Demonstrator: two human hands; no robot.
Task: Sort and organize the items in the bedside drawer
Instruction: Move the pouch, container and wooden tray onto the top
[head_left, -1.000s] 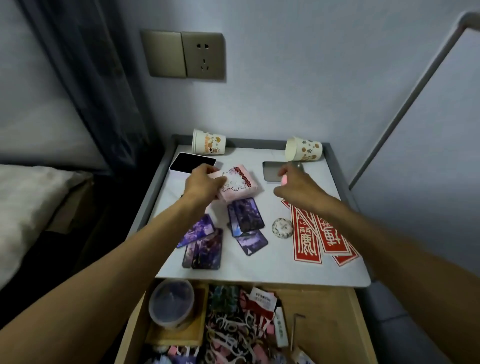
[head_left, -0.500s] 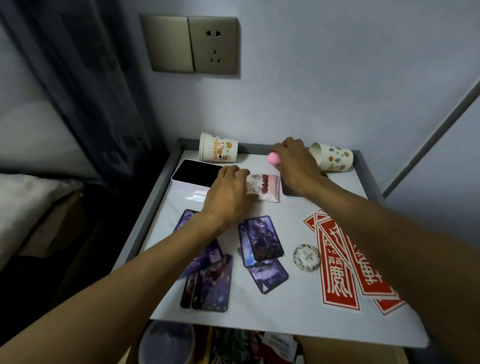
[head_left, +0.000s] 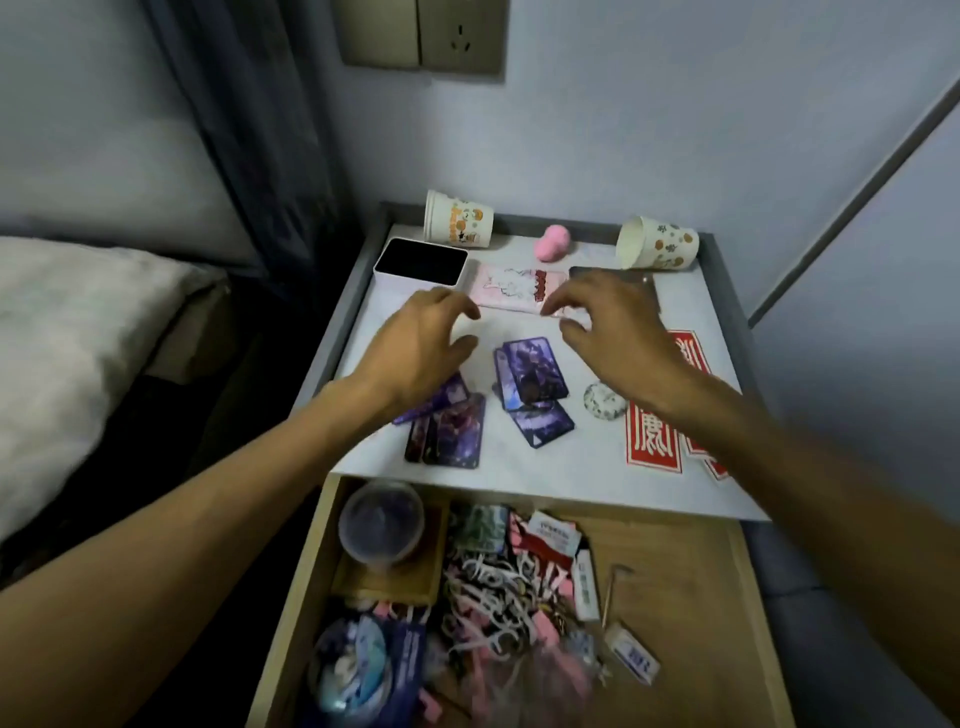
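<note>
Mid-sort: my L hand (head_left: 421, 338) & R hand (head_left: 618, 332) hover empty, fingers loosely spread, over worktop (head_left: 566, 467); next I'd pick drawer (head_left: 691, 597) clutter carefully.

One head-worn view, aimed forward and down.
The bedside tabletop (head_left: 587, 462) is seen closely from above; the open drawer (head_left: 685, 597) is framed nearest the lens along the bottom edge, and the wall socket (head_left: 462, 36) is cropped at the top.
</note>
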